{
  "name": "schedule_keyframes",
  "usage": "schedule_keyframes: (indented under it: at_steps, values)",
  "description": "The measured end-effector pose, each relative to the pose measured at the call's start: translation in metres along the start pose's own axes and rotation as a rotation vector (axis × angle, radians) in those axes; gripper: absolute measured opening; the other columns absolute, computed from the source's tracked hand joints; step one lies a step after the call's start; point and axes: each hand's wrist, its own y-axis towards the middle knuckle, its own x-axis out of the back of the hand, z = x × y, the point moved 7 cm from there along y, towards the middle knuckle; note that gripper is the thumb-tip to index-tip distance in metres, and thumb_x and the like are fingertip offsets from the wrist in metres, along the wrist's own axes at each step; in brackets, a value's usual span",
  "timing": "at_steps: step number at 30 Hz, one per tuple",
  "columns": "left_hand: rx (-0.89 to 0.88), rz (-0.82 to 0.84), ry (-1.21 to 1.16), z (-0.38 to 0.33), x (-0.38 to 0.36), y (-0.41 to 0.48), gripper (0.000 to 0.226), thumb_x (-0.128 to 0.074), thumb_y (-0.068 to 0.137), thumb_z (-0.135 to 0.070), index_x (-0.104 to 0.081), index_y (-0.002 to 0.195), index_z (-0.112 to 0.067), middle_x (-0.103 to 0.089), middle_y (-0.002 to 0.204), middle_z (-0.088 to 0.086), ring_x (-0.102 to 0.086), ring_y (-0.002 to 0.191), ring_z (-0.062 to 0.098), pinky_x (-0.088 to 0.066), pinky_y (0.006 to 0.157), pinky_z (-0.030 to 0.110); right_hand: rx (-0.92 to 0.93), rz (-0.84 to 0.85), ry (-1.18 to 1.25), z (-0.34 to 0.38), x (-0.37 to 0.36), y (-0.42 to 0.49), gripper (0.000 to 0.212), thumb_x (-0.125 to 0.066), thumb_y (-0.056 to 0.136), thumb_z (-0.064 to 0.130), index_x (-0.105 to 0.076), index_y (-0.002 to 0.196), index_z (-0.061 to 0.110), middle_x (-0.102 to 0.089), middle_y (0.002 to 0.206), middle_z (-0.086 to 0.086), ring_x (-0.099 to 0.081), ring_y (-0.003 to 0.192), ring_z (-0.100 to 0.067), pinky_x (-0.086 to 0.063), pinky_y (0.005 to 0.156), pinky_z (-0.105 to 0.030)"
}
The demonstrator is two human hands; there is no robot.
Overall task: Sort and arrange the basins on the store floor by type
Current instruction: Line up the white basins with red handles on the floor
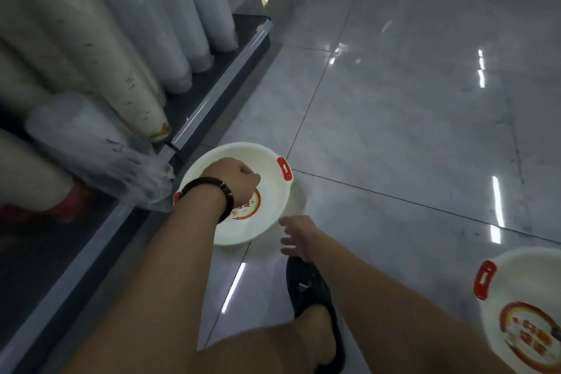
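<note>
Wrapped stacks of cups (pixel 100 48) are leaning on the low shelf (pixel 212 91) along the floor's left edge. Just beside the shelf's front edge, a white basin (pixel 267 158) with red handles is sitting on the tiled floor (pixel 409 130); the left hand (pixel 235 181), curled closed, is reaching into it. The right hand (pixel 299 235) is hovering open by its rim. A second basin (pixel 522 279) is lying at the floor's lower right corner

floor (pixel 409 118): glossy grey tile, mirror-like glare | basin (pixel 243 231): smooth white plastic, red plastic handles | second basin (pixel 528 276): same plastic | shelf edge (pixel 218 85): matt grey metal | stacked cups (pixel 100 48): clear film wrap | shoe (pixel 309 291): matt black
</note>
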Motion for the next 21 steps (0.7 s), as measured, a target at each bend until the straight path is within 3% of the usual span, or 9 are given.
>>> schedule_keyframes:
  at_steps: [4,8,10,13,16,18,21]
  values:
    - [0.052,-0.049,0.134,0.004,0.014,0.012,0.039,-0.048,0.103,-0.042,-0.069,0.119,-0.014,-0.068,0.114,0.01,-0.061,0.105,0.032,-0.055,0.098,0.047,-0.03,0.008,0.094,-0.011,-0.012,0.031,0.062,-0.072,0.097,0.015,-0.043,0.152,0.011,-0.04,0.162,-0.015,-0.043,0.146,-0.042,-0.05,0.111,-0.055]
    - [0.084,-0.01,0.145,0.002,0.009,0.01,0.044,-0.048,0.104,-0.046,-0.066,0.127,-0.014,-0.067,0.122,0.011,-0.06,0.111,0.033,-0.053,0.101,0.049,-0.021,0.019,0.194,-0.009,-0.023,0.049,0.073,-0.076,0.092,0.02,-0.04,0.155,0.013,-0.043,0.157,-0.013,-0.04,0.147,-0.037,-0.039,0.119,-0.055]
    - [0.068,0.012,0.152,-0.005,0.003,0.009,0.046,-0.048,0.102,-0.051,-0.065,0.127,-0.016,-0.068,0.119,0.009,-0.062,0.11,0.031,-0.053,0.101,0.05,-0.016,0.07,0.231,-0.007,-0.032,0.049,0.061,-0.076,0.092,0.023,-0.05,0.146,0.013,-0.054,0.148,-0.014,-0.052,0.133,-0.035,-0.043,0.112,-0.052]
    - [0.03,0.01,0.153,-0.018,-0.001,0.007,0.046,-0.046,0.103,-0.051,-0.066,0.126,-0.016,-0.069,0.116,0.008,-0.063,0.106,0.029,-0.054,0.1,0.049,0.032,0.088,0.312,-0.005,-0.033,0.053,0.033,-0.076,0.095,0.02,-0.066,0.124,0.007,-0.076,0.117,-0.015,-0.074,0.105,-0.031,-0.058,0.093,-0.047]
    - [0.03,-0.005,0.127,-0.02,0.002,0.005,0.044,-0.049,0.103,-0.046,-0.068,0.123,-0.012,-0.068,0.117,0.011,-0.063,0.1,0.03,-0.057,0.095,0.046,0.07,-0.1,0.33,0.001,-0.014,0.048,0.05,-0.087,0.083,0.017,-0.064,0.126,0.005,-0.079,0.106,-0.016,-0.081,0.082,-0.031,-0.065,0.061,-0.042]
    - [0.053,0.013,0.086,-0.016,-0.002,0.004,0.044,-0.05,0.103,-0.047,-0.065,0.127,-0.013,-0.066,0.115,0.01,-0.062,0.093,0.027,-0.058,0.092,0.045,0.109,-0.256,0.251,0.008,0.013,0.035,0.059,-0.085,0.075,0.02,-0.058,0.126,0.008,-0.074,0.108,-0.016,-0.079,0.084,-0.033,-0.065,0.055,-0.043]
    - [0.097,0.058,0.051,-0.012,-0.012,0.0,0.05,-0.051,0.102,-0.049,-0.058,0.138,-0.015,-0.062,0.127,0.012,-0.06,0.105,0.031,-0.055,0.098,0.049,0.203,-0.362,0.149,0.025,0.059,-0.015,0.044,-0.074,0.078,0.016,-0.056,0.118,0.009,-0.07,0.108,-0.016,-0.075,0.088,-0.033,-0.067,0.059,-0.044]
